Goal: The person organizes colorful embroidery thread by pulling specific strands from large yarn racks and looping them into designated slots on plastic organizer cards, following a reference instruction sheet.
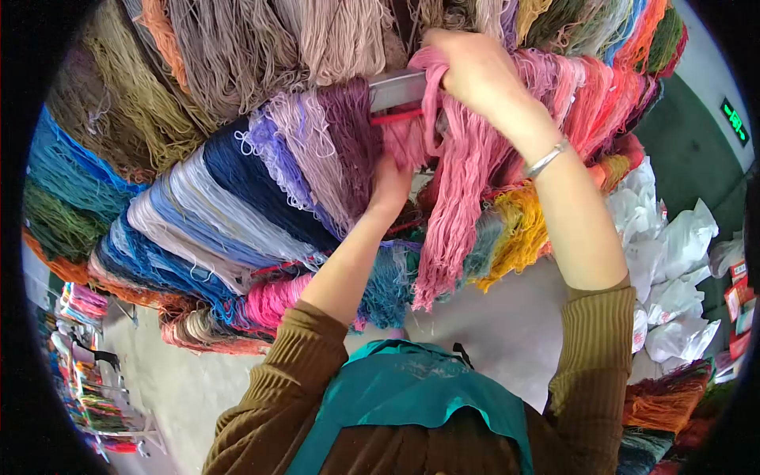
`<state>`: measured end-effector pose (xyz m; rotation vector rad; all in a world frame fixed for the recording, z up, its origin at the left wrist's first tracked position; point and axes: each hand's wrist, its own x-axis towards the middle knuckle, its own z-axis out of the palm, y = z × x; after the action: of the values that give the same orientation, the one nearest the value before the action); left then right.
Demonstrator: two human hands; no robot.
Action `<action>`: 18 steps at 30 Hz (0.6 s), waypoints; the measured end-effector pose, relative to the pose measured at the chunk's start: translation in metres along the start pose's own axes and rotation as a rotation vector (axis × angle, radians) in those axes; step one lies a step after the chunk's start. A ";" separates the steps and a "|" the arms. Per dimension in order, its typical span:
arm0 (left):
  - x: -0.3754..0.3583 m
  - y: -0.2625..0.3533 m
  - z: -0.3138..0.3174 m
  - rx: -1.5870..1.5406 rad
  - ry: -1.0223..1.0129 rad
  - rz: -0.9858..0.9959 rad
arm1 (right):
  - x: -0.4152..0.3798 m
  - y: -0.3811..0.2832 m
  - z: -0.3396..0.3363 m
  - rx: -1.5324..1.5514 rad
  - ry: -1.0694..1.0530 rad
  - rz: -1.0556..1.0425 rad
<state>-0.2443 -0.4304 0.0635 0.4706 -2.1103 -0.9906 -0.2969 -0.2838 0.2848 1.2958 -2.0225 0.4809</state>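
A pink yarn skein (457,206) hangs in long loose strands over a metal rail (398,92). My right hand (473,70) is closed around the looped top of this skein, at the rail. Lower and to the left, my left hand (391,188) reaches up under the rail, its fingers pinched on pink strands (405,141) and partly hidden by them. A red strip (396,117) runs just below the rail. Purple yarn (354,142) hangs directly left of my left hand, and more pink and coral skeins (599,99) hang to the right.
Grey-brown skeins (233,55) hang on a row behind. Blue and white skeins (229,198) fill the left of the rail; yellow yarn (516,233) and teal yarn (385,285) hang lower. White plastic bags (685,245) lie on the floor at right. Another yarn rack (127,431) stands lower left.
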 end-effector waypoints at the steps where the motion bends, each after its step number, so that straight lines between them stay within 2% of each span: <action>1: -0.004 -0.017 0.002 0.166 -0.105 0.037 | 0.000 -0.006 -0.002 -0.087 0.023 -0.031; 2: 0.006 -0.051 0.014 0.098 -0.141 0.119 | -0.001 -0.013 -0.002 -0.168 0.039 -0.065; 4: 0.015 -0.053 0.010 0.077 -0.192 -0.136 | -0.003 -0.020 -0.001 -0.272 0.133 -0.152; 5: 0.017 -0.048 0.004 0.064 -0.213 -0.260 | -0.003 -0.021 -0.002 -0.241 0.119 -0.125; 6: -0.011 0.026 -0.036 -0.009 -0.174 -0.431 | -0.003 -0.019 -0.005 -0.214 0.112 -0.095; 8: -0.022 -0.044 -0.015 -0.927 0.138 -0.486 | -0.003 -0.004 -0.006 -0.078 0.119 0.021; 10: -0.039 -0.083 -0.009 -1.115 0.280 -0.400 | -0.002 0.018 0.005 0.083 0.186 0.040; 14: -0.075 -0.107 -0.021 -0.039 0.174 0.024 | 0.002 0.023 0.000 0.238 0.177 0.100; 16: -0.075 0.013 -0.060 -0.540 0.079 -0.143 | 0.003 0.017 -0.007 0.297 0.124 0.157; 18: -0.063 0.008 -0.058 -0.130 0.013 0.297 | 0.006 -0.003 -0.031 0.392 0.002 0.274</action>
<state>-0.1587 -0.4171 0.0646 0.0939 -2.0156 -0.9395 -0.2854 -0.2699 0.3110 1.2347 -2.1865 1.0479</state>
